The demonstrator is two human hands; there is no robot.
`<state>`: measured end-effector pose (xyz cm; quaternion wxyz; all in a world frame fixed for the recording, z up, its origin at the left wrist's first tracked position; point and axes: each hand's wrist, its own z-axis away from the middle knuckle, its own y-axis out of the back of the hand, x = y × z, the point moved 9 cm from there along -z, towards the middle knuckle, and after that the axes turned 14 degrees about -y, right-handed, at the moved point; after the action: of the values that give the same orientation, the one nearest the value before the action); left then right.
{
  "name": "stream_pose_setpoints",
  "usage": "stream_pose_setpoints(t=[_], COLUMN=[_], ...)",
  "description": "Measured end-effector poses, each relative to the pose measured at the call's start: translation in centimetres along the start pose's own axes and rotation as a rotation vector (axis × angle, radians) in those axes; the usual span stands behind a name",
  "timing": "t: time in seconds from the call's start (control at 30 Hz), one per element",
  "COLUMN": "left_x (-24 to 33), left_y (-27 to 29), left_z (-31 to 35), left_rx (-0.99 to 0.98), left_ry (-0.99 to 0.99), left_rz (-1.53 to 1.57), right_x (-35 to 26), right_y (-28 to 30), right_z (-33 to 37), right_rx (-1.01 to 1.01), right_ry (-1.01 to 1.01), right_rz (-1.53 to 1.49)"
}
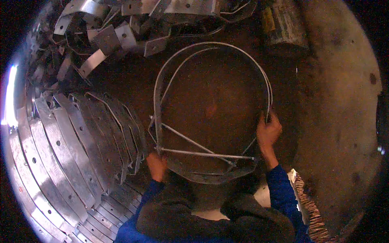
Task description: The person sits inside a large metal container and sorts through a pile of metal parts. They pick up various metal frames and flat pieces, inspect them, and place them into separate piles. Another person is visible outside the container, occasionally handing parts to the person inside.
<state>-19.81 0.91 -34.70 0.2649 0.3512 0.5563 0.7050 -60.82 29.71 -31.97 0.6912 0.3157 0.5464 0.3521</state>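
Between my hands stands a large hoop of flat metal band (157,81), with a second thin curved strip close inside its upper edge. My right hand (269,131) pinches the band on its right side. At the lower left end of the band, my left hand (157,167) is closed against it, its fingertips partly hidden. A long metal rod (202,153) crosses the lower part of the hoop from left to right. Another rod (188,139) slants down to meet it at the right. Below them, near my knees, lies a bent grey metal strip (210,178).
Many curved metal bands with holes (60,141) are stacked at the left. A jumbled heap of bent metal strips (109,38) lies at the far left. A worn cylinder (283,24) stands at the far right. A bundle with ridged edge (310,202) lies beside my right arm.
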Motion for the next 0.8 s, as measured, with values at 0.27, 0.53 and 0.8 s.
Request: stream_pose_setpoints(t=[0.27,0.53,0.8], left_x=[-2.4,-0.7,0.2], left_y=[-3.5,-1.8,-2.1], left_z=[-1.3,-2.0,-4.3], left_rx=[-0.167,-0.038,-0.088], left_ry=[0.131,-0.012,0.057], left_rz=[0.158,-0.007,-0.009], right_x=[-2.6,-1.3,-2.1], right_y=[-1.0,-0.3,1.7], right_z=[-2.2,-2.3,-4.6], right_rx=[-0.011,0.077,0.076], right_ry=[0.027,0.115,0.072], right_rz=[0.223,0.246,0.279])
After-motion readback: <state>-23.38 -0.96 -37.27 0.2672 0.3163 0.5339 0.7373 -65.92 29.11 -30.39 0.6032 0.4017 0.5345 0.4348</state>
